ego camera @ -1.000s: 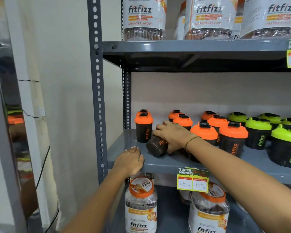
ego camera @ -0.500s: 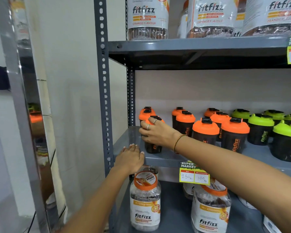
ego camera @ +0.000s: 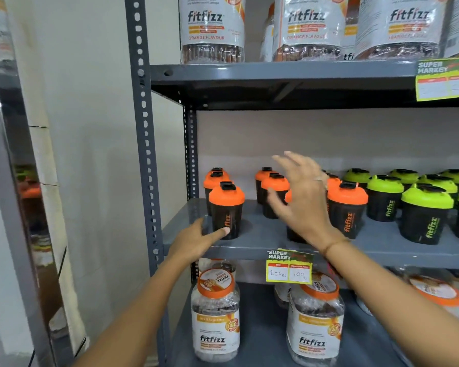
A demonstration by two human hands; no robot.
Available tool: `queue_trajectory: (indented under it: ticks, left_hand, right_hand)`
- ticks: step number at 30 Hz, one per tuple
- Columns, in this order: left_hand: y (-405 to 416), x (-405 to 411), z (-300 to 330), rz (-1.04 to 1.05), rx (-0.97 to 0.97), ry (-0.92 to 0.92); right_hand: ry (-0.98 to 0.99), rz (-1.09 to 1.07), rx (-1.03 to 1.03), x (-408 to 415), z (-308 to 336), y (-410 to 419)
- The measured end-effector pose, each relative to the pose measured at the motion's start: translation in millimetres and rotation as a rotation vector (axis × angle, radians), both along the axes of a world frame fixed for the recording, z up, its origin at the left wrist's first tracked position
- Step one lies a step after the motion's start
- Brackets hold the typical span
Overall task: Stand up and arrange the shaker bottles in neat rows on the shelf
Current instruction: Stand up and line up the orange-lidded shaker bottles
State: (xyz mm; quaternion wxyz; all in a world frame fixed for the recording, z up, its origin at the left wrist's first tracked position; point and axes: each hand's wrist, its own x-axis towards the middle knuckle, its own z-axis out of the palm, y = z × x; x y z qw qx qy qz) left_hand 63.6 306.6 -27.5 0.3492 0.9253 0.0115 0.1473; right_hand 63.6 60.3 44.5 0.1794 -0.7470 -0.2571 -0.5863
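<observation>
Black shaker bottles with orange lids stand upright in rows at the left of the grey middle shelf (ego camera: 260,235); green-lidded ones (ego camera: 424,215) fill the right. The front-left orange-lidded bottle (ego camera: 226,207) stands upright near the shelf's front edge. My left hand (ego camera: 196,241) rests on that edge with a fingertip touching the bottle's base. My right hand (ego camera: 301,200) hovers open above the shelf, fingers spread, in front of the second column of orange bottles (ego camera: 274,193), holding nothing. It hides part of one bottle behind it.
A perforated grey upright (ego camera: 143,144) stands at the rack's left. Large fitfizz jars sit on the shelf above (ego camera: 212,27) and on the one below (ego camera: 215,311). A yellow price tag (ego camera: 289,266) hangs from the shelf edge. A wall lies to the left.
One second ago my right hand gripped a tilted bottle; it stood it upright at the front left, then let go and lifted away to the right. My left hand slid to the bottle's base.
</observation>
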Motion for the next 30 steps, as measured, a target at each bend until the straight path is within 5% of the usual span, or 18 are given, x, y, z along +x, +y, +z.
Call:
queue_trajectory:
  ticks: [3,6,17,30]
  left_hand:
    - [-13.9,4.4,4.4,0.018,-0.161,-0.04]
    - [-24.6,13.1,6.5,0.037,-0.212,-0.038]
    - [-16.7,23.7,9.8,0.018,-0.237,-0.029]
    - [-3.5,24.1,12.2,-0.06,-0.293,-0.02]
  right_hand:
    - [0.196,0.042,0.401,-2.3,-32.4,-27.1]
    - [0.401,0.011,0.494,4.0,-68.1,-37.9]
    - [0.929,-0.023,0.41,46.4,-71.3,-51.9]
    - [1.038,0.303,0.299,53.4,-64.7,-44.8]
